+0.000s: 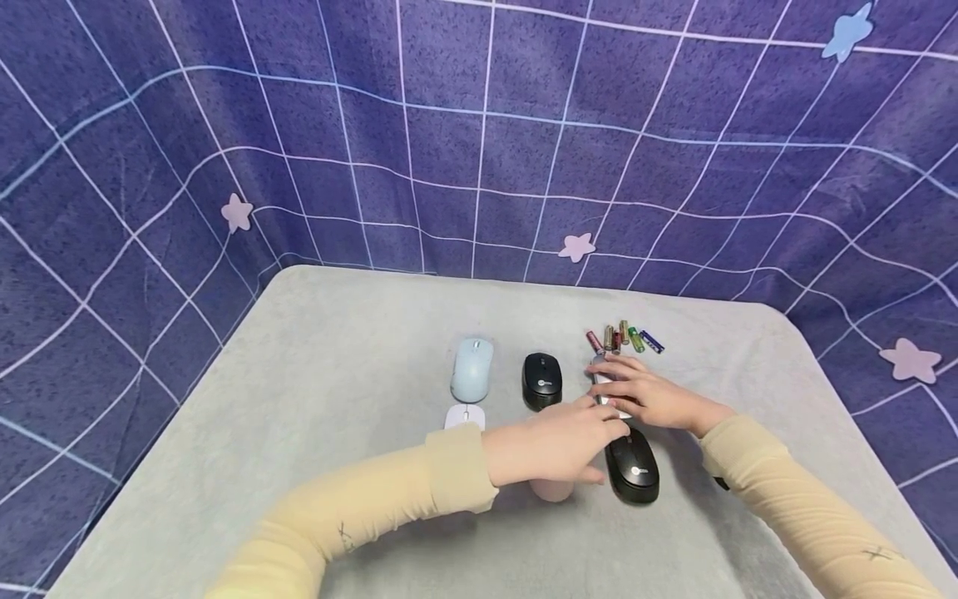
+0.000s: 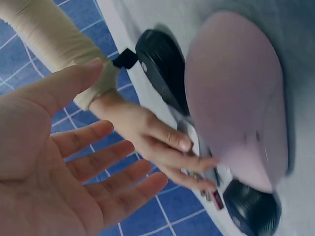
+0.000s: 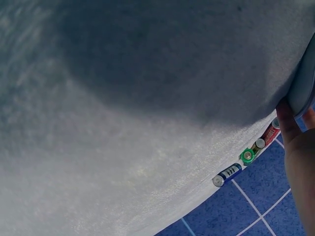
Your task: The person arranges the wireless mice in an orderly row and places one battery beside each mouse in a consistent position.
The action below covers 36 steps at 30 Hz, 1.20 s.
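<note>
My right hand grips a white and grey computer mouse, mostly covered by the fingers. In the right wrist view, a finger rests on the edge of this mouse. With fingers spread, my left hand hovers between a pink mouse and a black mouse. The left wrist view shows that palm holding nothing, beside the pink mouse. Several batteries lie just beyond the right hand; a blue battery is the outermost.
Left of the hands are a light blue mouse, a white mouse and a second black mouse. A grey cloth covers the table. Behind it hangs a purple curtain with a grid pattern.
</note>
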Available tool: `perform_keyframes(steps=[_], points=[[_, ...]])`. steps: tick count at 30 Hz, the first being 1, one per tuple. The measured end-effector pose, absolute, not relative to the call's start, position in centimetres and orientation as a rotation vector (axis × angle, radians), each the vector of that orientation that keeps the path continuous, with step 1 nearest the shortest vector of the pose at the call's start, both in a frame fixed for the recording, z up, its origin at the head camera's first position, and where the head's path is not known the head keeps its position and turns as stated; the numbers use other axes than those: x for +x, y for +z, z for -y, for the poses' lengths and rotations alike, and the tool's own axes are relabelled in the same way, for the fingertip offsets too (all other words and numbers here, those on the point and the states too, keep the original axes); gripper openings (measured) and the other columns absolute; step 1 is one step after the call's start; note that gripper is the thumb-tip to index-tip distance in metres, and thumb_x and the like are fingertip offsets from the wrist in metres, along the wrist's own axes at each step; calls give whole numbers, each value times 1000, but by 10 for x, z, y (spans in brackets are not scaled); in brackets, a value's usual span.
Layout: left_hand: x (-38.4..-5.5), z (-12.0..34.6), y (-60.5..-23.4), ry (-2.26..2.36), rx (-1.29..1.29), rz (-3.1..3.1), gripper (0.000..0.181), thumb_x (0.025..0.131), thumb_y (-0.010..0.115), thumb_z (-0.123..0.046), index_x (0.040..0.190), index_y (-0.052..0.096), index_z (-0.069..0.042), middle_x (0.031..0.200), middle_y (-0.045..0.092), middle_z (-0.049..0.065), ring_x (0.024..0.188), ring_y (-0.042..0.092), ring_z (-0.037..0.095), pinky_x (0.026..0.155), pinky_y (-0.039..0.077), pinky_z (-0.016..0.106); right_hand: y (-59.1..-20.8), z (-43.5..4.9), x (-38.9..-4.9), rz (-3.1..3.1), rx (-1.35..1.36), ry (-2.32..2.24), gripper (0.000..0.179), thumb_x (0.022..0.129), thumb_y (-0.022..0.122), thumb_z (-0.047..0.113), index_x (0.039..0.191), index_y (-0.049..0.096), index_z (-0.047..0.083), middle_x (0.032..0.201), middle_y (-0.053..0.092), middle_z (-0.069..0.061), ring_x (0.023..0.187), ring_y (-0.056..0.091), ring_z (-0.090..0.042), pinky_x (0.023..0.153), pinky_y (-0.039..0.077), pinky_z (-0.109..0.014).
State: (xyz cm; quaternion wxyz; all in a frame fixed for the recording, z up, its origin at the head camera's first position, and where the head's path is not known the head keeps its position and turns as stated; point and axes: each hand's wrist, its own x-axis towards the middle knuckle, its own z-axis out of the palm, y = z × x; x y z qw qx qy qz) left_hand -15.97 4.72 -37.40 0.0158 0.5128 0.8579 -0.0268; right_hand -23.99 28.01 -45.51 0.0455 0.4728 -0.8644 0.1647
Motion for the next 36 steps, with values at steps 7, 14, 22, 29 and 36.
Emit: perform_keyframes(steps=[7,14,22,29,36], points=[[-172,-25,-363,-37,1571,-2659,66,80,69,-47,136,47,-21,146,41,-2,122,47,20,91,49,33,-458,-282,-240,2675,1420,504,34,89,60,11,123,63,15,137,50,-14,130,34,-44,104,25,-60],[-191,2,-353,-17,1592,-2668,65,81,71,-40,137,48,-18,143,45,3,126,44,24,99,45,37,-460,-282,-242,2677,1427,516,31,89,61,13,120,64,16,137,50,-14,130,33,-44,105,24,-59],[-214,30,-354,76,1645,-2678,61,79,73,-37,132,51,-17,139,48,5,127,44,24,96,47,40,-460,-283,-243,2676,1428,512,28,90,60,14,117,64,19,136,50,-13,130,34,-44,106,23,-56],[-235,54,-361,110,1617,-2688,65,78,75,-33,135,49,-18,144,43,6,132,38,26,97,45,46,-460,-282,-242,2664,1433,507,28,90,60,13,117,65,18,135,51,-13,129,34,-45,104,24,-58],[-249,75,-375,152,1583,-2720,62,79,75,-31,134,50,-18,147,39,8,137,31,33,100,39,55,-462,-281,-242,2654,1431,516,28,90,60,11,117,65,18,135,51,-14,128,34,-46,104,24,-59]])
